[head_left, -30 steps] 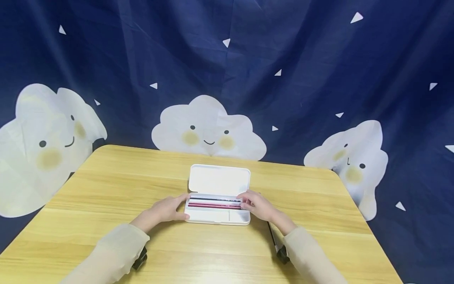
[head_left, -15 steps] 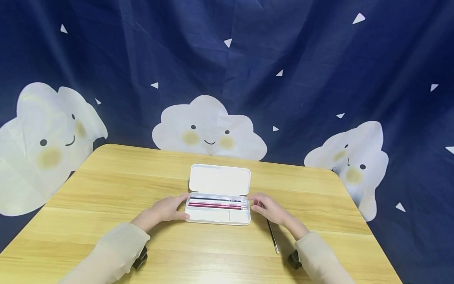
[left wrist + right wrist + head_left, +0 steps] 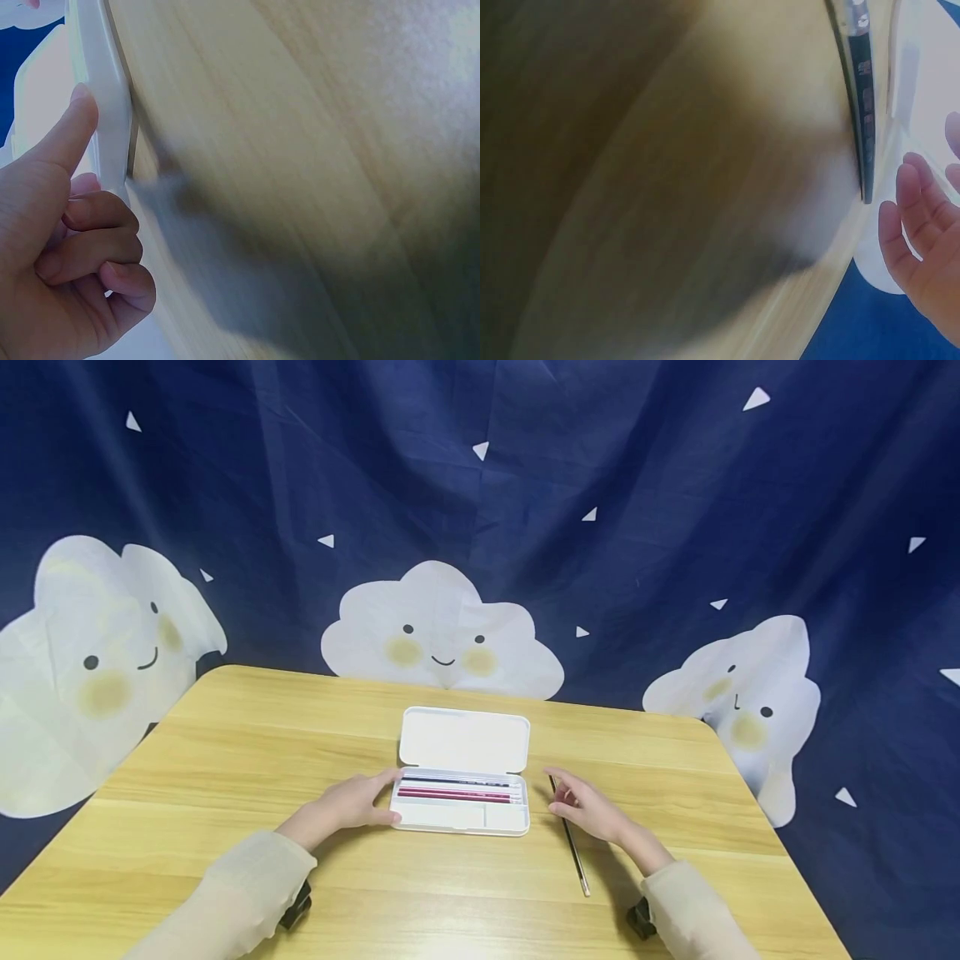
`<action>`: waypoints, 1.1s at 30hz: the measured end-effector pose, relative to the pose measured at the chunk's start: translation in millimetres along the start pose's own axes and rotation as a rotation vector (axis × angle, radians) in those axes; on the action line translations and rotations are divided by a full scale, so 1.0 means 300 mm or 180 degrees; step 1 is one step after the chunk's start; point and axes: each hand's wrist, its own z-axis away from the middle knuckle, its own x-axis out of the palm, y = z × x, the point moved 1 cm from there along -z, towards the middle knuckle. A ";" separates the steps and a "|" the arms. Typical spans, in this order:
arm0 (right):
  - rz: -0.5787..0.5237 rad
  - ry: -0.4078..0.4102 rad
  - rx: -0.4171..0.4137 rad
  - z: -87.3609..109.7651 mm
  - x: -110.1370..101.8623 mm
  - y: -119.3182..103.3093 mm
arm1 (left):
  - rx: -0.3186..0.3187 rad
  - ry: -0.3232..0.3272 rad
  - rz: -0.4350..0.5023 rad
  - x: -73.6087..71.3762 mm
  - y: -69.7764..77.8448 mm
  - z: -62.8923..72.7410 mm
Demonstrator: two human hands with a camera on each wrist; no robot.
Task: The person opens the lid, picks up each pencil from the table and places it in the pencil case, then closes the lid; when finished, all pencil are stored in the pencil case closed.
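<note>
A white pencil case (image 3: 461, 832) lies with its lid (image 3: 465, 740) raised at the back. Inside are a dark pencil (image 3: 453, 782) and red pencils (image 3: 453, 794) in the long upper compartment. My left hand (image 3: 352, 802) holds the case by its left end, thumb at the front corner and a finger at the back one. In the left wrist view its other fingers curl beside the case wall (image 3: 109, 97). To the right, a loose black pencil (image 3: 576, 856) lies on the table. My right hand (image 3: 588, 812) hovers over its far end, fingers relaxed; the right wrist view shows the pencil (image 3: 864, 105) apart from them.
The wooden table (image 3: 300, 718) has rounded far corners. Behind it hangs a dark blue curtain (image 3: 637, 460) printed with smiling white clouds. A black wrist device (image 3: 297, 906) sits under each sleeve. The case's lower compartments (image 3: 442, 816) show bare white.
My right hand has drawn away from the pencils in the case and moved right, to above the loose black pencil. The left hand and the case have stayed put.
</note>
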 end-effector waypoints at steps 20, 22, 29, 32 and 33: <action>0.0586 0.0091 0.0985 0.060 -0.016 0.034 | -0.0172 -0.0057 -0.0081 0.004 0.012 -0.002; 0.0570 0.0114 0.1048 0.061 -0.018 0.040 | -0.0168 -0.0041 -0.0078 0.004 0.013 0.000; 0.0537 0.0070 0.1086 0.059 -0.027 0.053 | -0.0172 -0.0027 -0.0077 0.004 0.011 0.001; 0.0505 0.0048 0.1127 0.058 -0.026 0.055 | -0.0174 -0.0023 -0.0090 0.005 0.010 0.000; 0.0502 0.0041 0.1128 0.058 -0.025 0.055 | -0.0175 -0.0022 -0.0092 0.005 0.011 0.000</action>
